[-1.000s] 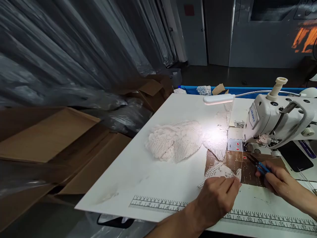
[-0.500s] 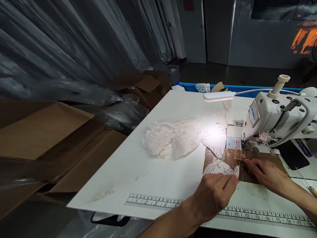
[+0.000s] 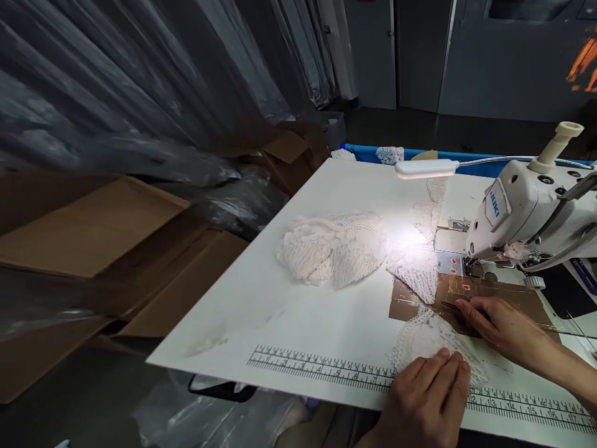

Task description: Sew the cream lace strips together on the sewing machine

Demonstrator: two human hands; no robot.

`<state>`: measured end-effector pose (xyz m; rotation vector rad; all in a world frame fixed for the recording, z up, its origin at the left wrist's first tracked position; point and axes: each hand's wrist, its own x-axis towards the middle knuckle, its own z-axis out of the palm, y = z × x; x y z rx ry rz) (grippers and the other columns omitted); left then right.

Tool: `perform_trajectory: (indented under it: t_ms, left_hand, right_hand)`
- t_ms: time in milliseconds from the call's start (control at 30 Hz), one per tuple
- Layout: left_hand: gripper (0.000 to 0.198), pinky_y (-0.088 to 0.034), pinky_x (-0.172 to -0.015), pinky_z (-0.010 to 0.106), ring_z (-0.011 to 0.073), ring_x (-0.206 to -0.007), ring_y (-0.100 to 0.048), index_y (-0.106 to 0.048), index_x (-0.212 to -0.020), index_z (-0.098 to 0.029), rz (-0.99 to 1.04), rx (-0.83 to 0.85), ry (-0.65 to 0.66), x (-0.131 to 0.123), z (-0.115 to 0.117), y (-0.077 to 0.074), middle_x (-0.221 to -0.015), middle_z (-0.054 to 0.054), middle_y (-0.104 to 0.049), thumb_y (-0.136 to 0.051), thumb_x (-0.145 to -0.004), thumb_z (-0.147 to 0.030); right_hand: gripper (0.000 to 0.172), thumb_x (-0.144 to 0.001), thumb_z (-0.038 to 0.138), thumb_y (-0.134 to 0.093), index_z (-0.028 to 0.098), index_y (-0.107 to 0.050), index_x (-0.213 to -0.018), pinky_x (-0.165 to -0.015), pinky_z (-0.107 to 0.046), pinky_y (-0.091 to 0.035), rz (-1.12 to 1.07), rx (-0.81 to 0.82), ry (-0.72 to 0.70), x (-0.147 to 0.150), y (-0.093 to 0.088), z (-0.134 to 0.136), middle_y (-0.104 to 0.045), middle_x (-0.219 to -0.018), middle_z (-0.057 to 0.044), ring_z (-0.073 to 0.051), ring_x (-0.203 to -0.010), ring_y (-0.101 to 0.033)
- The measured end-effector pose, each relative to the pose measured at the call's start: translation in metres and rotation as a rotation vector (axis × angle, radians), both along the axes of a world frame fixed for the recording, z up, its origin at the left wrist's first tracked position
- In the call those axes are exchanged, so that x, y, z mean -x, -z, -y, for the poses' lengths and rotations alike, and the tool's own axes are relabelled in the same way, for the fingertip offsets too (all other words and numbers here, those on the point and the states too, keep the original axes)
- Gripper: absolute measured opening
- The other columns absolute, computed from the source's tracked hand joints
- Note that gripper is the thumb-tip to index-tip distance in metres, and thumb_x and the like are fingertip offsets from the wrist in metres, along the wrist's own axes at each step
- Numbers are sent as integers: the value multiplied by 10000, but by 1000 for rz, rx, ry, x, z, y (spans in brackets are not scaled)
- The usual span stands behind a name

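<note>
Lace panel (image 3: 426,339) found near the front edge of the white table (image 3: 224,330), its lower margin over the printed scale (image 3: 321,373) and its upper tip close against the point of the next lace section (image 3: 415,270). Whether the two are joined there cannot be told from where I stand.

In my judgement, good practice here is to hold the panel flat with light, even pressure, drawing no mesh out of shape, and to bring the tool in at the tip only, its points clear of the openwork.

Left hand (image 3: 426,398): fingers extended and close together, pressing the panel down from above, closed around nothing. Right hand (image 3: 501,323): fingers curled firmly about a slim dark-pointed tool (image 3: 450,305), aimed at the panel's tip; how far its blades part cannot be told.

Beyond, the brown sheet (image 3: 506,291) lies before the sewing machine (image 3: 517,205) at the table's right side. A lace heap (image 3: 331,249) rests toward the left edge, beside the lamp's bright patch.
</note>
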<state>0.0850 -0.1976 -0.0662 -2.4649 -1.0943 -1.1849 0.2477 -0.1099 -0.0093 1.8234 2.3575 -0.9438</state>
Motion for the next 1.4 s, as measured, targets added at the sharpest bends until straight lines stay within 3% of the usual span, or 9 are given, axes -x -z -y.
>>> perform_trajectory:
  t_ms: [167, 533, 800, 933, 1033, 1200, 1300, 1400]
  left_hand:
    - [187, -576, -591, 275, 199, -837, -714, -682, -946, -74, 31, 13, -11, -1, 0, 1, -906, 80, -758, -515, -862, -69]
    - [141, -559, -599, 261, 181, -812, -711, -680, -918, -74, 130, 4, -13, 1, -2, -2, -867, 64, -761, -547, -872, -76]
    - [134, -568, -616, 263, 181, -827, -707, -670, -944, -74, 150, 31, -11, -3, 0, 4, -890, 63, -757, -565, -863, -90]
    - [195, -589, -648, 272, 181, -832, -700, -647, -1004, -75, 157, 128, 88, 7, -2, -6, -920, 87, -745, -516, -919, -192]
    - [213, -597, -729, 289, 176, -871, -680, -624, -1047, -82, 140, 184, 174, 27, -23, -22, -1001, 126, -714, -502, -937, -217]
    - [206, -573, -616, 330, 190, -794, -644, -639, -1026, -104, -134, 186, 108, 49, -99, -45, -942, 105, -692, -458, -951, -167]
    - [197, -552, -671, 350, 197, -808, -638, -674, -970, -140, -249, 324, 165, 34, -138, -52, -973, 82, -690, -589, -901, -303]
    - [362, -532, -703, 376, 227, -832, -630, -712, -906, -168, -301, 536, 129, 8, -155, -51, -972, 69, -682, -738, -738, -488]
  right_hand:
    - [452, -930, 489, -322, 214, -426, -587, -542, -278, -336, 75, -35, -59, 16, -5, -3, -571, -582, -27, -163, -535, -525]
    - [466, -957, 470, -325, 203, -384, -579, -543, -267, -310, 127, -40, -103, 28, -3, -7, -555, -572, -20, -130, -523, -430]
    - [438, -962, 458, -332, 211, -415, -610, -531, -266, -345, 144, -152, -124, 27, 5, -2, -603, -582, -30, -175, -569, -580]
    - [469, -952, 510, -266, 218, -481, -655, -505, -271, -365, 86, -164, -98, 4, 4, 4, -627, -591, -29, -178, -519, -593]
    - [572, -933, 585, -178, 222, -564, -718, -532, -293, -409, 131, -196, -24, -27, 2, 7, -651, -611, -45, -213, -561, -639]
    - [743, -932, 621, -45, 199, -650, -840, -412, -293, -313, 352, -532, 158, -69, 6, 12, -627, -540, -66, -261, -482, -623]
    - [766, -953, 605, -27, 183, -654, -830, -370, -271, -253, 375, -754, 168, -78, 14, 19, -654, -632, -74, -225, -464, -602]
    - [681, -997, 515, -89, 159, -648, -844, -366, -262, -264, 395, -935, 130, -79, 24, 25, -631, -658, -69, -190, -472, -581]
